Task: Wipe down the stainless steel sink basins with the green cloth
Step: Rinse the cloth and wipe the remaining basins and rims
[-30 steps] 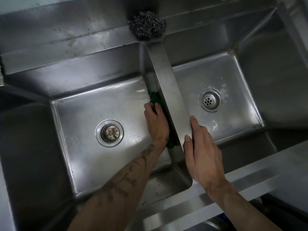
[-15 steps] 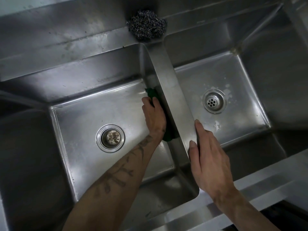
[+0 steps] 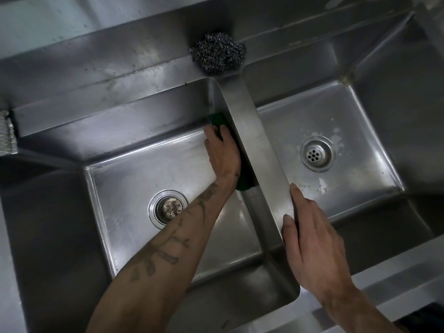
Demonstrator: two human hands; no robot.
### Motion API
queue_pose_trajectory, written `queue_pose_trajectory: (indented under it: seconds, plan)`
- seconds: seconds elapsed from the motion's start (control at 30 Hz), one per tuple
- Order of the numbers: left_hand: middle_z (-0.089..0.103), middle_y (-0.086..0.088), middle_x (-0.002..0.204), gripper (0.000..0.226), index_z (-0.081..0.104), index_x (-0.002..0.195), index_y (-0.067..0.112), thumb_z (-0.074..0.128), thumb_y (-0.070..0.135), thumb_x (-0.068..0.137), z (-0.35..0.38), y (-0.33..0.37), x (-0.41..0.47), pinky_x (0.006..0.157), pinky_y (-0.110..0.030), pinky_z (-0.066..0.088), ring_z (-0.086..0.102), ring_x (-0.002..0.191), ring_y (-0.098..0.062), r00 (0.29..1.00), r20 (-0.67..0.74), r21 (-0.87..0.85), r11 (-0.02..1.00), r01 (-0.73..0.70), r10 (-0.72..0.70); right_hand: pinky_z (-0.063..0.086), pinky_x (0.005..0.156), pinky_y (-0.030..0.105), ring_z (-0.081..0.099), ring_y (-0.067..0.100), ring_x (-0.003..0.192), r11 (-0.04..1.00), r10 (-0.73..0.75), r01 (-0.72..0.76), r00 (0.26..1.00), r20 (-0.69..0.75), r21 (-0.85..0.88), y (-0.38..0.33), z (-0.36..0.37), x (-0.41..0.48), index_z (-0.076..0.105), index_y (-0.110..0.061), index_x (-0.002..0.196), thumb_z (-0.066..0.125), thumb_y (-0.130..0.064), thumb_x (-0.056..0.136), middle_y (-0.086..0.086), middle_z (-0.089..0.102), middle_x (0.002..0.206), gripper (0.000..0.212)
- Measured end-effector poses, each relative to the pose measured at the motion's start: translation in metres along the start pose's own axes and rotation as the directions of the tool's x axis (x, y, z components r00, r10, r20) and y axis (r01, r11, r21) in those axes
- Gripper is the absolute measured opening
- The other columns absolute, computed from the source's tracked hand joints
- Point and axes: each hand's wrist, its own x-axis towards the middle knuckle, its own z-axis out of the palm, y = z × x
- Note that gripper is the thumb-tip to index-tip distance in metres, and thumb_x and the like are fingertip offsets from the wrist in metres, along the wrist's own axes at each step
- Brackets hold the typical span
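Two stainless steel basins lie side by side, split by a steel divider (image 3: 254, 138). My left hand (image 3: 222, 156) reaches into the left basin (image 3: 134, 186) and presses the green cloth (image 3: 245, 181) flat against the divider's inner wall. Cloth shows above my fingertips and below my wrist; the rest is hidden under my palm. My right hand (image 3: 312, 246) rests flat on the near end of the divider, fingers together, holding nothing. The right basin (image 3: 360, 140) has white flecks around its drain.
A steel wool scourer (image 3: 218, 52) sits on the back ledge at the far end of the divider. Left drain (image 3: 168, 207) holds brown residue; right drain (image 3: 317, 153) is a perforated strainer. A grey mesh item (image 3: 7, 133) shows at the left edge.
My left hand has slid the cloth farther away along the divider wall, toward the basin's back corner. My right hand has stayed on the divider.
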Motion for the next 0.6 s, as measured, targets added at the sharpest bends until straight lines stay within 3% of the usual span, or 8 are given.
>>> queue_pose_trajectory:
  seconds: [0.1,0.2,0.43,0.53,0.6]
  plan:
    - [0.057,-0.003,0.099,0.019,0.043,0.1,0.019,0.042,0.034,0.111,-0.004,0.02,0.0,0.078,-0.038,0.04,0.054,0.095,-0.024,0.985,-0.056,-0.083,0.983,-0.166,0.162,0.059,0.082,0.048,0.066,0.027,0.099,1.0,-0.008,0.008,1.0,-0.002,-0.003,0.0,0.001,0.0,0.037,-0.013,0.156,0.034,-0.034,0.106,0.008,0.064,0.12,0.055]
    - [0.056,-0.003,0.097,0.02,0.043,0.099,0.02,0.042,0.038,0.109,-0.001,0.024,0.011,0.082,-0.04,0.043,0.056,0.097,-0.028,0.977,-0.074,-0.101,0.973,-0.207,0.2,0.059,0.083,0.047,0.065,0.028,0.1,1.0,-0.011,0.011,1.0,-0.003,-0.004,0.001,0.001,0.001,0.038,-0.012,0.156,0.034,-0.033,0.106,0.008,0.063,0.121,0.055]
    - [0.062,-0.018,0.113,0.013,0.04,0.111,0.016,0.035,0.028,0.112,0.002,0.001,0.047,0.088,-0.041,0.044,0.059,0.101,-0.032,0.997,0.049,0.042,0.998,0.052,-0.054,0.059,0.084,0.045,0.067,0.027,0.102,1.0,-0.005,0.005,1.0,-0.013,-0.006,-0.001,0.0,0.001,0.039,-0.014,0.156,0.036,-0.033,0.105,0.007,0.065,0.122,0.054]
    - [0.058,-0.008,0.104,0.014,0.043,0.105,0.017,0.039,0.029,0.111,0.002,0.012,0.038,0.079,-0.04,0.04,0.055,0.098,-0.027,0.996,-0.021,0.005,0.996,-0.088,0.088,0.06,0.086,0.045,0.068,0.026,0.104,1.0,-0.005,0.005,1.0,-0.011,-0.003,-0.002,0.0,0.001,0.039,-0.013,0.156,0.037,-0.033,0.105,0.006,0.065,0.125,0.054]
    - [0.054,-0.002,0.099,0.016,0.043,0.1,0.019,0.041,0.032,0.11,0.002,0.018,0.033,0.082,-0.039,0.042,0.054,0.097,-0.026,0.979,-0.065,-0.048,0.979,-0.197,0.194,0.06,0.086,0.044,0.068,0.026,0.104,1.0,-0.01,0.01,1.0,-0.012,-0.005,-0.002,0.0,0.002,0.041,-0.013,0.155,0.038,-0.032,0.105,0.006,0.065,0.125,0.053]
